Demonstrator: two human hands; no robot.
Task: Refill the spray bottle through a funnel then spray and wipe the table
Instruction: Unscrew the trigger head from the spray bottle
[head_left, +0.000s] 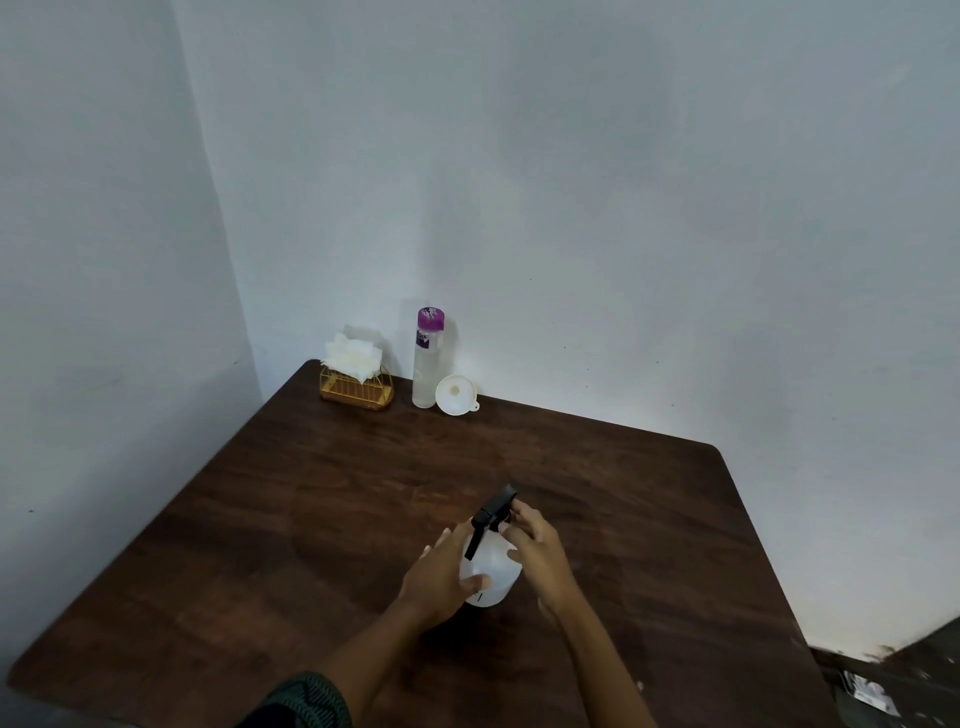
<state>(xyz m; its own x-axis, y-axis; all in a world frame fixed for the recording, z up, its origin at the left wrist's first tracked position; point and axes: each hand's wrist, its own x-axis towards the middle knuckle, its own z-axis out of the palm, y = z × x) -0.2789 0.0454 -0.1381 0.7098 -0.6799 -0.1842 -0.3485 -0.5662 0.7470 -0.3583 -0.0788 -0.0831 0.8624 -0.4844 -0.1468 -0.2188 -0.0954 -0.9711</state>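
Note:
A white spray bottle (493, 564) with a black trigger head (493, 512) stands near the middle of the dark wooden table (311, 519). My left hand (441, 577) wraps around the bottle's body from the left, thumb across its front. My right hand (537, 551) grips the black head at the bottle's neck from the right. A white funnel (456, 395) lies on its side at the table's far edge, next to a tall clear bottle with a purple cap (427, 358).
A gold wire holder with white tissues (356, 376) sits at the table's far left corner. Walls close in behind and to the left. Some clutter lies on the floor at the lower right (872, 693).

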